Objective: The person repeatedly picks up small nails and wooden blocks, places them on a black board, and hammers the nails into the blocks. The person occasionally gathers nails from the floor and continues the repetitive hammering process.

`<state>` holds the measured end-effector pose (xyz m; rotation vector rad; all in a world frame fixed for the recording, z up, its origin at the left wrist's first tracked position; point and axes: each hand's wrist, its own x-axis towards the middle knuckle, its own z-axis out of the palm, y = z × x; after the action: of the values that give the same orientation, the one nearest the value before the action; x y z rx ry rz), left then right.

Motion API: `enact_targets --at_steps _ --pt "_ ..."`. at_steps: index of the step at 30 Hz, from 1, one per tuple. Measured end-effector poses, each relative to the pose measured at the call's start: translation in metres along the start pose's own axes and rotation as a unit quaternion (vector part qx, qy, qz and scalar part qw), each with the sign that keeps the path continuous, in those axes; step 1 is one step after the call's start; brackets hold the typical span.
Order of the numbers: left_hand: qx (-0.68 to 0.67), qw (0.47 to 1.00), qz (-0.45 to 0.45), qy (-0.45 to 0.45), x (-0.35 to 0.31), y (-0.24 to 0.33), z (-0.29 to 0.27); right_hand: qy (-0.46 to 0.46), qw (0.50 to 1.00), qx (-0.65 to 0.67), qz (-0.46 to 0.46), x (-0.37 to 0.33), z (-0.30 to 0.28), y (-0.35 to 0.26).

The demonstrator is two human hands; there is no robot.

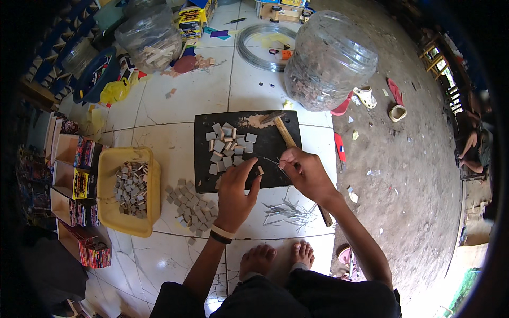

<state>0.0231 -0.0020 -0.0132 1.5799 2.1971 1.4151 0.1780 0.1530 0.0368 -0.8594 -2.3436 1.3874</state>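
Knees [328,294] up close. Right hand [303,172] by the board's [268,143] right edge, pinching wire [272,160] pointing left. Block's [260,170] at left hand's [237,185] fingertips, can't tell if gripped.

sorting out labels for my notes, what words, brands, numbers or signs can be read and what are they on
No text reads clearly enough to quote.
Yellow-and-black carton, top: print too small and blurred.
Yellow-and-black box, left row: lettering too small.
Red packs, lower left: print too blurred.
Hammer and black board: no lettering visible.
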Motion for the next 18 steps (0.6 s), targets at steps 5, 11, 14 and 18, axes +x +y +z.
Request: enact_targets --at_steps 5,11,14,18 --pt "-0.069 0.995 -0.076 0.014 -0.002 0.022 -0.013 -0.058 0.919 0.368 0.126 -0.012 -0.012 0.003" --pt "-0.376 0.898 -0.228 -0.021 0.004 0.048 -0.008 -0.107 0.881 0.441 0.133 -0.021 0.001 -0.003" --pt "-0.468 0.837 -0.281 -0.041 0.002 0.045 -0.01 -0.1 0.896 0.413 0.128 -0.031 0.008 -0.01" --pt "-0.469 0.835 -0.286 -0.021 -0.01 0.042 -0.012 -0.106 0.92 0.347 0.147 -0.046 0.013 -0.019"
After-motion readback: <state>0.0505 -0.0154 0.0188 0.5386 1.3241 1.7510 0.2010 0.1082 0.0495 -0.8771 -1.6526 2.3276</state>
